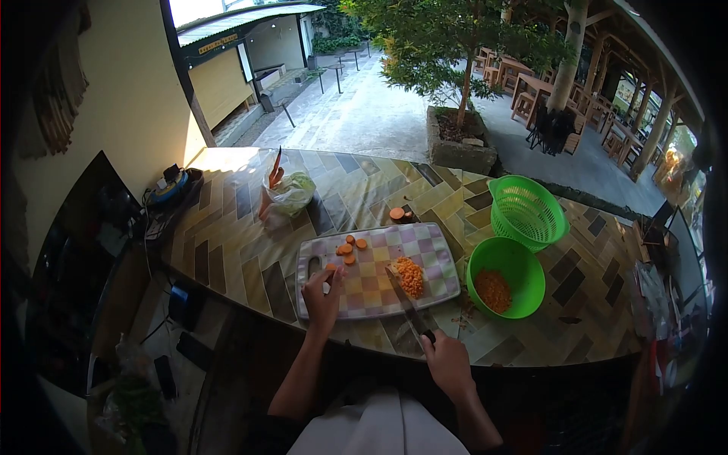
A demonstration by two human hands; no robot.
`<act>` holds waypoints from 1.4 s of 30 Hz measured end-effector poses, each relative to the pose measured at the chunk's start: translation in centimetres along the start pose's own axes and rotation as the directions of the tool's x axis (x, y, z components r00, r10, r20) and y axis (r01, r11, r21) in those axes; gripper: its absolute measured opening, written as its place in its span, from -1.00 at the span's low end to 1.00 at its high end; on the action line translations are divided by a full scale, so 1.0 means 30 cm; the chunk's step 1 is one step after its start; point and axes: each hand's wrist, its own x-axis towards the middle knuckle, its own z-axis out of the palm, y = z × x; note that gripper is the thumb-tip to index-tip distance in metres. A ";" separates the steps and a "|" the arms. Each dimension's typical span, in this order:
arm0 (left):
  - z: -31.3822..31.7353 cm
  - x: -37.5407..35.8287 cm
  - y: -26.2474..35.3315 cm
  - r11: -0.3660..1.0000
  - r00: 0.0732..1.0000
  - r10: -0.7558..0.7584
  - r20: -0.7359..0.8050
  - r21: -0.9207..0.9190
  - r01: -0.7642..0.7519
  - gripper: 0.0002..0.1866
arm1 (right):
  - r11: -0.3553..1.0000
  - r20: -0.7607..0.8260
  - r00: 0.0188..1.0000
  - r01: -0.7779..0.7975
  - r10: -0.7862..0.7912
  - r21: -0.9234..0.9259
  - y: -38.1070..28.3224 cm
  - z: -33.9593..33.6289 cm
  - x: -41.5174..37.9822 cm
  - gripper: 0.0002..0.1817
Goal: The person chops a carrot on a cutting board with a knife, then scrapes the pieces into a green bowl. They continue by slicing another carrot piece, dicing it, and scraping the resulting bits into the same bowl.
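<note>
Presently on the counter:
Green bowl (523, 262): round plastic, smooth-walled, holding a small heap of diced carrot (494, 290); it stands just right of the board.
Green colander (527, 211): perforated plastic, tilted, behind the bowl and touching it; contents cannot be told.
Plastic bag (290, 192): crumpled, translucent, pale green inside, whole carrots (274, 170) sticking up from it.
Cutting board (379, 284): flat rectangle, pastel chequered, rounded corners, handle slot at left.
Chopped carrot pile (410, 276): fine orange dice on the board's right half.
Carrot slices (349, 249): round discs near the board's upper left.
Left hand (322, 299): fingers curled, resting on the board's left end.
Right hand (447, 364): closed around the knife (404, 297) handle, blade tip at the dice.
Counter (227, 250): herringbone tile, matte.
</note>
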 end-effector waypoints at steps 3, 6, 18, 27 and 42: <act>0.002 -0.005 0.027 0.997 0.996 -0.061 0.059 -0.053 0.064 -0.79 | 0.996 -0.003 1.000 -0.013 0.013 0.088 0.033 -0.024 -0.003 -0.62; 0.018 -0.007 0.063 0.998 0.992 -0.047 0.118 -0.037 0.051 -0.81 | 0.993 -0.040 0.999 0.037 -0.032 0.114 0.044 -0.015 -0.015 -0.65; 0.266 -0.081 0.116 0.991 0.920 0.013 0.393 -0.124 0.039 -0.48 | 0.596 0.099 0.958 -0.247 0.270 0.764 0.097 0.006 0.048 -0.79; 0.463 -0.116 0.082 0.967 0.947 -0.094 0.307 -0.198 0.160 -0.44 | 0.716 0.109 0.966 -0.247 0.234 0.653 0.070 0.070 0.088 -0.75; 0.447 -0.084 0.167 0.958 0.966 -0.134 0.222 -0.221 0.183 -0.55 | 0.554 0.172 0.966 -0.253 0.195 0.793 0.008 0.109 0.118 -0.70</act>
